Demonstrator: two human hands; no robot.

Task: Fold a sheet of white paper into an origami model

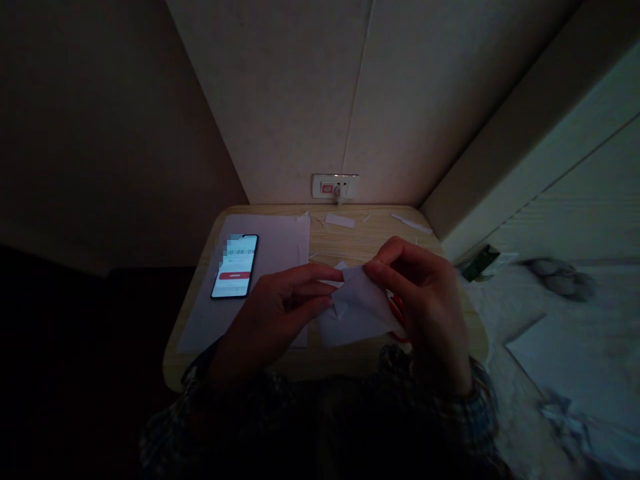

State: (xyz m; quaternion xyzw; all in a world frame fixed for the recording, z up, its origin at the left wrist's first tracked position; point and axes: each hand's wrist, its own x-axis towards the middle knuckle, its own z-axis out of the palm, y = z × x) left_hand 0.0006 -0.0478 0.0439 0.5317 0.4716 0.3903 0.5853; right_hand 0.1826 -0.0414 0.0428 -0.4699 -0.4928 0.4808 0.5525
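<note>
Between my hands is a white sheet of paper [360, 303], held above the small wooden table [373, 233]. My left hand [285, 300] pinches the left side of the paper between thumb and fingers. Thumb and forefinger of my right hand [420, 287] close on its upper right corner. The paper looks folded, with a flap across its front. Partly hidden behind the paper and my right hand are red handles [397, 320], perhaps of scissors.
A lit phone [235, 267] lies on white paper sheets [283, 243] at the table's left. Paper scraps [340, 220] are scattered along the back edge. A wall socket [335, 187] with a plug is behind. Glasses [563, 277] and more paper [570, 360] lie on the right.
</note>
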